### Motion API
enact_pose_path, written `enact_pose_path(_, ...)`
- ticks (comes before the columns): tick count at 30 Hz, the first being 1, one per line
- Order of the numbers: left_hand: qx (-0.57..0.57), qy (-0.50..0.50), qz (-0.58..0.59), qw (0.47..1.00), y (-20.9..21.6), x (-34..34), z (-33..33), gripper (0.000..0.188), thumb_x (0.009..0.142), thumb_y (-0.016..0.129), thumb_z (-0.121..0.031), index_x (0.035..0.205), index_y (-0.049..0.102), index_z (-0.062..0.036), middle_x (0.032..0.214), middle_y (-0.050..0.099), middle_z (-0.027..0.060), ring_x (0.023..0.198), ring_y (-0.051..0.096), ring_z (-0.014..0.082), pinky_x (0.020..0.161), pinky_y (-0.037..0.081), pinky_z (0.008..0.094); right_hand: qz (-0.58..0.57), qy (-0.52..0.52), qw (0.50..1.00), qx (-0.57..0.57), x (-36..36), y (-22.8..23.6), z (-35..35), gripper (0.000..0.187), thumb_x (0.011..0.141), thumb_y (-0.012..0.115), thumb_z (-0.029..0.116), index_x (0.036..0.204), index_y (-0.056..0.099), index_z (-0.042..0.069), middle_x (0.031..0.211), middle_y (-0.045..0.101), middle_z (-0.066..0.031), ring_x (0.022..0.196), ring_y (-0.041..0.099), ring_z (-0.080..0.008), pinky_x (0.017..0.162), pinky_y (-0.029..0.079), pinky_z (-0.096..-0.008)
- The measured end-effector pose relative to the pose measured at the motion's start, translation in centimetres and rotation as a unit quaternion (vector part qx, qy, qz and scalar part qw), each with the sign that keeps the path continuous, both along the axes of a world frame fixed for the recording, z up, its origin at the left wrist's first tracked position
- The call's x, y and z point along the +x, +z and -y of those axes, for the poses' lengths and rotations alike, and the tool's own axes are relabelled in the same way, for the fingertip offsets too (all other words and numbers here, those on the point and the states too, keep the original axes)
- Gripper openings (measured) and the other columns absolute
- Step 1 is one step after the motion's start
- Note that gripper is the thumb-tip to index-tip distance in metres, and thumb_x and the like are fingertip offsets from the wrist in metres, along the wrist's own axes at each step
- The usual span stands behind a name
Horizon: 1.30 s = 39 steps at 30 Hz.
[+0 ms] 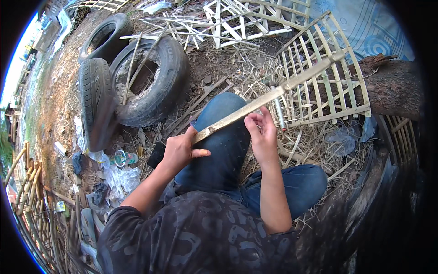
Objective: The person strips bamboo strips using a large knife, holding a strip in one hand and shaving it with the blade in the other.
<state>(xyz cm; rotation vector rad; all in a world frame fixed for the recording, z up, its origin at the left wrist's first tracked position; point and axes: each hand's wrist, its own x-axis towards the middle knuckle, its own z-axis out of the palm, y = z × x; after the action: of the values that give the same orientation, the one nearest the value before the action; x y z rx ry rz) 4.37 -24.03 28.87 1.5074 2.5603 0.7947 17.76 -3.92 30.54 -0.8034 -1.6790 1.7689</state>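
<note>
My left hand [179, 153] is wrapped round the lower end of a long split bamboo strip [246, 109], its thumb sticking out to the right. The strip slants up to the right above my raised knee, with jointed bumps along it. Just under the strip's middle is my right hand [263, 137], its fingers loosely bent and apart. Its fingertips are at the strip's lower edge; whether they touch it is hard to make out. A dark object [157, 154] shows beside my left wrist. Right of my right hand lies a thin pale rod [279, 113] with a reddish end.
Old tyres [175, 77] stand at the far left. A woven bamboo lattice panel [326, 86] leans by a log [392, 86] at the right. Loose bamboo strips [228, 23] pile up at the back. Plastic litter [121, 180] and a bamboo stack [34, 196] lie left.
</note>
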Motion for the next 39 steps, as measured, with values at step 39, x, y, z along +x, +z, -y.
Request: enact_pose_path(39, -0.020, 0.522, 0.032, 0.852, -11.7, -31.8, 10.3, 0.036, 0.088, 0.055, -0.035, 0.112, 0.053, -0.0071, 0.112, 0.057, 0.0195, 0.104, 0.056, 0.0369, 0.086, 0.044, 0.0458, 0.207, 0.035, 0.971, -0.113, 9.9, -3.8, 1.0, 0.056, 0.084, 0.064, 0.008, 0.135, 0.040, 0.002, 0.101, 0.056, -0.0074, 0.086, 0.053, -0.0104, 0.079, 0.045, -0.0230)
